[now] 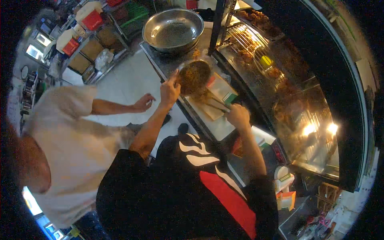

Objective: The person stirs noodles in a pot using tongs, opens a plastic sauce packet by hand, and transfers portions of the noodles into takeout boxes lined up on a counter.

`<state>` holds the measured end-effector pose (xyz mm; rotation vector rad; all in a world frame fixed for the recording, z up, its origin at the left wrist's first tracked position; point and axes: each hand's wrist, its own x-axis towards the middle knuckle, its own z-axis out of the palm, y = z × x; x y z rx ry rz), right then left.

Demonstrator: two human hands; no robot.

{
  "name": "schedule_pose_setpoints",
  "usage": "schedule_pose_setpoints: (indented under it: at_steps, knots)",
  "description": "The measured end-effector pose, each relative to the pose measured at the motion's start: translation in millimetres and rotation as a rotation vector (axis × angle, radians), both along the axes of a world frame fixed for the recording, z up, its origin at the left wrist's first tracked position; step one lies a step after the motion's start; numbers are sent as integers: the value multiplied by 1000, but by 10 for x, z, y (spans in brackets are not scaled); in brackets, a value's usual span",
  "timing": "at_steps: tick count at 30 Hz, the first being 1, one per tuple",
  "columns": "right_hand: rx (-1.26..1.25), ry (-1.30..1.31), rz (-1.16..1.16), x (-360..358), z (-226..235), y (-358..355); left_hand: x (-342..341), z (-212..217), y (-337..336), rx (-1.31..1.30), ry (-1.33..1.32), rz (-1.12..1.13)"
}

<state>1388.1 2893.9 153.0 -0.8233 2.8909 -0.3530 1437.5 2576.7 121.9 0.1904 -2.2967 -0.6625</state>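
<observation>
My left hand [171, 91] is closed on the rim of a round bowl [194, 76], dark inside with brown, crumbly-looking contents. The bowl is tilted above the counter. My right hand [239, 117] is wrapped round a pair of tongs [219, 105], whose tips point toward the bowl's lower edge. By the tips there is a brown, blurred patch; whether they pinch a piece of food I cannot tell. Under the tongs, a white paper package [223, 90] with red and green parts lies on the counter.
A large steel bowl [173, 30] stands at the counter's far end. To the right is a lit display case [298, 108] with fried food [256, 18] and wire racks. Another person [76, 132] is close on my left, one arm stretched toward me. Boxes [90, 18] fill shelves at far left.
</observation>
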Motion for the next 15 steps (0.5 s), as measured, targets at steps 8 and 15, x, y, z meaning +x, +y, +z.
schedule_pose_setpoints:
  at_steps: [8,15]
  knots:
    - [155,32,82,112,498,39,31,-6,58,208,-166,-50]
    - [181,14,-2,50,1084,-95,78,-113,25,94,-57,-56]
